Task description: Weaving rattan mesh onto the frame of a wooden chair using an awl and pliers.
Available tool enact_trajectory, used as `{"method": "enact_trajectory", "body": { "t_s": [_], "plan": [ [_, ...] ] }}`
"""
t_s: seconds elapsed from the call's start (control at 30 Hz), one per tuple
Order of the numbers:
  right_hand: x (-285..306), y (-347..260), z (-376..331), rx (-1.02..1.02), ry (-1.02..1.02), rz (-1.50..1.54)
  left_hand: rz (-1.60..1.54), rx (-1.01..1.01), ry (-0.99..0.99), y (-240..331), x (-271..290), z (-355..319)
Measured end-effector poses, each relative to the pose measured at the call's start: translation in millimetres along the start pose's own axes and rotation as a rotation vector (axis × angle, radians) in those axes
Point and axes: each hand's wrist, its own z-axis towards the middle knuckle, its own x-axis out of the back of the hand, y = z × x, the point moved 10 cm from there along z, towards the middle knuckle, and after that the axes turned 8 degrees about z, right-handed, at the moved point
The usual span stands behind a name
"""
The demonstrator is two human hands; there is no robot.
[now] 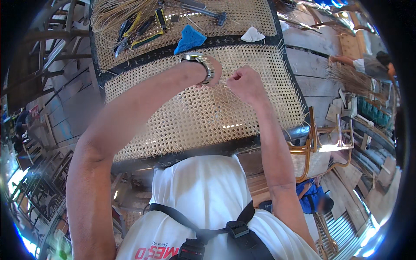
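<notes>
A woven cane panel (182, 117) with a dark frame lies in front of me, its mesh full of small holes. Over its middle my left hand (214, 69) bends down toward the weave, a metal wristwatch (207, 65) on its wrist; its fingers are mostly hidden. Just to its right, my right hand (248, 84) is closed with thumb and fingers pinched together, low over the cane. What it pinches, if anything, is too small to make out. Loose cane ends stick out along the panel's right edge.
Beyond the hands lie a blue cloth (190, 39), a crumpled white piece (252, 34), a hammer (221, 18), yellow-and-black cutting tools (160, 21) and a bundle of cane strands (115, 15). Wooden chair frames (308, 145) stand at right. Two other people are off to the right.
</notes>
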Motion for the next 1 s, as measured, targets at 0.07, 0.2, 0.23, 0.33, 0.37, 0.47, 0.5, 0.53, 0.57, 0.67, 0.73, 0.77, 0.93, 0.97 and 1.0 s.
{"method": "enact_trajectory", "body": {
  "t_s": [0.07,0.2,0.23,0.33,0.37,0.47,0.5,0.53,0.57,0.67,0.73,0.77,0.93,0.97,1.0],
  "plan": [
    [4.5,-2.7,-2.2,0.090,0.078,-0.021,0.142,-0.005,0.073,13.7,9.6,-3.4],
    [1.7,0.2,1.2,0.102,0.056,-0.066,0.060,0.031,0.247,14.3,-6.3,-8.9],
    [-1.8,0.7,1.4,0.053,-0.015,-0.074,0.033,0.086,0.287,12.5,-10.3,-15.8],
    [-11.1,5.1,3.1,0.062,-0.063,-0.105,-0.123,0.127,0.527,11.9,-6.1,-42.1],
    [-12.7,4.6,3.2,0.116,-0.039,-0.128,-0.101,0.085,0.559,13.6,-9.6,-41.7],
    [-24.1,-3.1,0.5,0.207,-0.010,-0.167,-0.059,0.106,0.623,4.1,-9.9,-43.9],
    [-22.2,-7.8,-3.8,0.208,-0.011,-0.170,-0.062,0.108,0.625,-1.9,-3.0,-40.8],
    [-20.7,-13.4,-9.8,0.190,-0.044,-0.169,-0.353,0.135,0.377,-18.7,-14.8,-23.7],
    [-21.8,-16.0,-14.1,0.171,-0.076,-0.168,-0.638,0.158,0.121,-24.7,-32.8,-13.9],
    [-19.6,-29.3,-24.5,0.344,0.178,-0.422,-0.393,0.089,0.076,-18.3,-24.8,-3.3],
    [-24.2,-28.9,-27.0,0.310,0.184,-0.426,-0.351,0.050,0.104,-19.3,-18.8,-6.4],
    [-24.5,-25.9,-27.8,0.274,0.190,-0.429,-0.174,0.058,0.161,-28.3,-9.7,-10.1],
    [-13.2,-32.6,-51.6,0.438,0.186,-0.307,0.348,0.116,0.824,-146.2,44.0,-95.6],
    [-6.2,-34.7,-57.4,0.492,0.195,-0.212,0.347,0.113,0.825,-155.2,49.6,-97.6],
    [-5.5,-31.8,-59.3,0.493,0.193,-0.209,0.286,0.228,0.809,-173.5,60.5,-108.2]
  ]
}}
